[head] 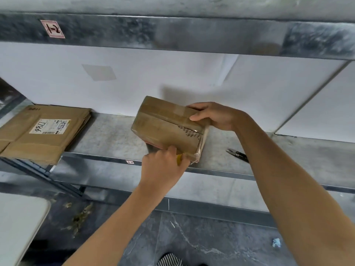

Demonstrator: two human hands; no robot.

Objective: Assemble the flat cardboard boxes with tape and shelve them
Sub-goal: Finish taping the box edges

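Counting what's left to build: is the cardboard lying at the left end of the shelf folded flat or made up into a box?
Folded flat. The cardboard lies as thin layers on the shelf, label up, with no raised sides.

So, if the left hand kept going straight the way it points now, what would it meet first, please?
The left hand points up toward the box and already touches its near lower edge, so the box comes first. The white wall lies behind; depth is unclear.

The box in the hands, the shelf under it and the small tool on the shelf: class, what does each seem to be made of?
Box: brown cardboard, matte, with glossy tape along its seam. Shelf: probably galvanised steel, mottled grey with a dull sheen. Small tool: dark snips, likely metal blades; too small to be sure.
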